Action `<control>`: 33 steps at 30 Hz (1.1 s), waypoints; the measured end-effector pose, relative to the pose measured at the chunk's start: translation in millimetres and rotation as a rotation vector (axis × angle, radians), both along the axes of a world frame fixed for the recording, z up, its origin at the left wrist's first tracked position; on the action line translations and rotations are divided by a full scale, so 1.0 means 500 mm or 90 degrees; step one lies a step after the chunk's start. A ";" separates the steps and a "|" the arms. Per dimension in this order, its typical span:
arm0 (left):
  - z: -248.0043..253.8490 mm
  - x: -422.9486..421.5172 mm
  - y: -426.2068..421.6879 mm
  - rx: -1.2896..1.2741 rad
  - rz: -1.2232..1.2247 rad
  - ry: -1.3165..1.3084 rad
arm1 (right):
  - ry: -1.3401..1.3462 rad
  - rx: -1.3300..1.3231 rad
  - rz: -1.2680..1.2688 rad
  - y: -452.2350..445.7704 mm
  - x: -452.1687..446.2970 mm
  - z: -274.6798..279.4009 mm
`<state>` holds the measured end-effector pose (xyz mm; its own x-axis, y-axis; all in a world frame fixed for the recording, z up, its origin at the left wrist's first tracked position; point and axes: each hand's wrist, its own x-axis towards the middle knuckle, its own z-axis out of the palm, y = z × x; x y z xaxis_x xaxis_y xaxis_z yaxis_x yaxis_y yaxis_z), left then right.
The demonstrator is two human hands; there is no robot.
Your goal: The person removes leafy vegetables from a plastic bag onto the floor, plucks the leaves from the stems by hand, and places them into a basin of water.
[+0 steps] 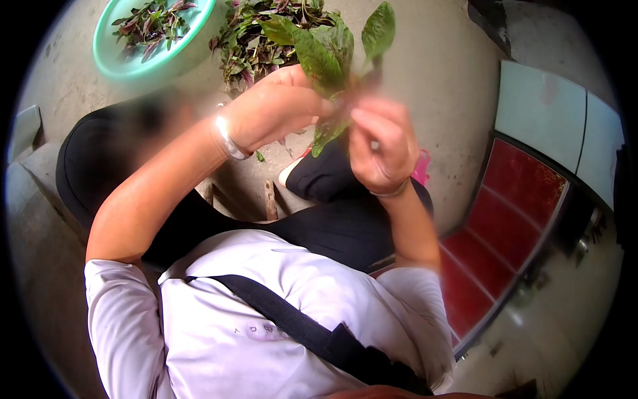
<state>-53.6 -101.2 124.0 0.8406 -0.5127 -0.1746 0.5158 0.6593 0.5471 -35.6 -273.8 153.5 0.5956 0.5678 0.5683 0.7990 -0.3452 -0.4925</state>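
Note:
A leafy green sprig with purple-tinged parts is held up between my hands. My left hand, with a silver bangle at the wrist, has its fingers closed on the sprig, partly behind its leaves. My right hand pinches the sprig's stem with thumb and forefinger; the spot between the fingers is blurred. Behind the sprig a pile of green and purple leaves lies on the floor. Left of the pile, a pale green basin holds more of these leaves.
Concrete floor surrounds the pile. My bent legs in black trousers are below my hands. On the right stands a structure with red tiles and pale panels. A pink object shows beside my right wrist.

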 end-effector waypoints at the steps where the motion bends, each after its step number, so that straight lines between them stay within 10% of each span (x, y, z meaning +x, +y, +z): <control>1: 0.001 -0.001 0.001 0.010 -0.006 -0.002 | 0.000 0.001 0.000 -0.001 0.000 -0.001; 33: -0.011 0.001 0.003 0.139 0.059 0.001 | 0.213 0.106 0.009 -0.004 0.012 -0.022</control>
<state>-52.9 -99.6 118.2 0.8823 -0.3828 -0.2739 0.4589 0.5699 0.6816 -29.5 -275.9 142.7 0.7564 0.4935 0.4293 0.5889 -0.2281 -0.7754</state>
